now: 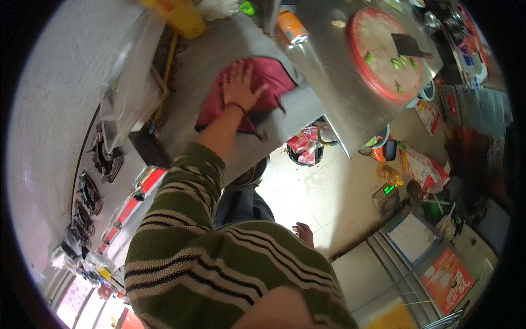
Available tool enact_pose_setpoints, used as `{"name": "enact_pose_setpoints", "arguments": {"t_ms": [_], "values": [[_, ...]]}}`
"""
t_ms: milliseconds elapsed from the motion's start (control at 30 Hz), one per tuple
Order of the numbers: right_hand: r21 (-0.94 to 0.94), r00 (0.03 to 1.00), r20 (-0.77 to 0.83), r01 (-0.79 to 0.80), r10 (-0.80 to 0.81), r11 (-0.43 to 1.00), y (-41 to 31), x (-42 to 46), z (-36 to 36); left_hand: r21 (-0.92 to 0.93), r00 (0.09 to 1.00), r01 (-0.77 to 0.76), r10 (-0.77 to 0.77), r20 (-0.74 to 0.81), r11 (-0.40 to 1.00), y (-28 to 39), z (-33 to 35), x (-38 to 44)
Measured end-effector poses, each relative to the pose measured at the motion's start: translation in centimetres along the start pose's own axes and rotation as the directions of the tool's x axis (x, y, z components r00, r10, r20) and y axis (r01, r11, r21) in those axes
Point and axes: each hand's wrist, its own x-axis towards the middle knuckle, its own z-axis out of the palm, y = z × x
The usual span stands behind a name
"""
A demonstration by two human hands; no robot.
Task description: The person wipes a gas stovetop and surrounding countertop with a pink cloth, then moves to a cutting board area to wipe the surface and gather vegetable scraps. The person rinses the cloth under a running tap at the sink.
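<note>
My left hand (241, 88) lies palm down with its fingers spread on a pink fabric item (269, 76) that has black edging and thin dark straps. The fabric is bunched on a grey metal counter (185, 82); whether it is an apron or a bag I cannot tell. A dark red band circles my left wrist. My right hand (303, 233) hangs low beside my body, over the tiled floor. Its fingers are loosely bent and part of it is hidden by my striped sweater; nothing shows in it.
An orange drink can (292, 28) stands on the steel worktop. Farther right, a cleaver (404, 45) and green vegetable pieces rest on a round chopping board (382, 78). Below is a bin (306, 158) with pink wrappers. An oil bottle (389, 174) and a scale (386, 196) are on the right.
</note>
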Motion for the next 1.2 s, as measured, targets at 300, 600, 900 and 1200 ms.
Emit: {"name": "enact_pose_setpoints", "arguments": {"t_ms": [300, 600, 900, 1200], "values": [[-0.070, 0.996, -0.085, -0.033, 0.027, 0.997, 6.0, -1.4, -5.5, -0.086, 0.966, -0.230, 0.239, 0.104, 0.969, 13.7, 3.0, 3.4], [-0.084, 0.990, 0.087, 0.122, -0.115, 0.989, 5.0, 8.3, -20.3, 0.014, 0.966, -0.148, 0.141, 0.217, 0.989, 28.7, 4.6, 0.9], [-0.020, 0.955, 0.006, 0.295, -0.295, 0.955, 6.8, 18.3, -49.4, 0.080, 0.976, -0.136, 0.120, 0.182, 0.987, 40.5, 5.6, -4.4], [-0.857, 0.868, 0.268, 0.413, -0.418, 0.308, 12.8, 26.2, -68.6, 0.002, 0.953, -0.190, 0.184, 0.239, 0.982, 46.1, 6.2, -5.8]]}}
